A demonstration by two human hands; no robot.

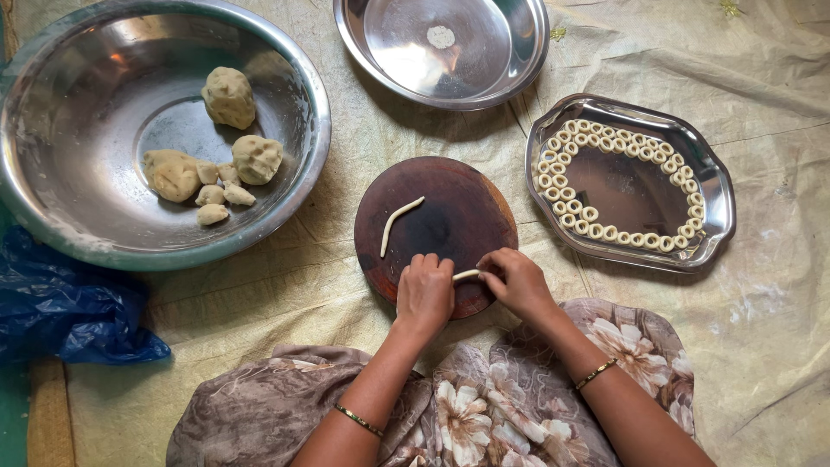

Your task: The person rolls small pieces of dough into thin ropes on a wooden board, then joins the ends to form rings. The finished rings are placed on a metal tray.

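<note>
1. While both hands rest on the round wooden board (450, 207), a short dough strip (467, 274) spans between them.
2. Left hand (424, 292) — fingers curled over one end.
3. Right hand (517, 281) — fingertips pinching the other end.

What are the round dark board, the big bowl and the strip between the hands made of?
Round dark brown board: looks like wood, smooth and worn, with a dull sheen. Large round silver bowl: polished metal, probably steel, going by its mirror reflections. Thin pale strip pinched between left hand and right hand: soft dough, matte, like the lumps in the bowl.
</note>
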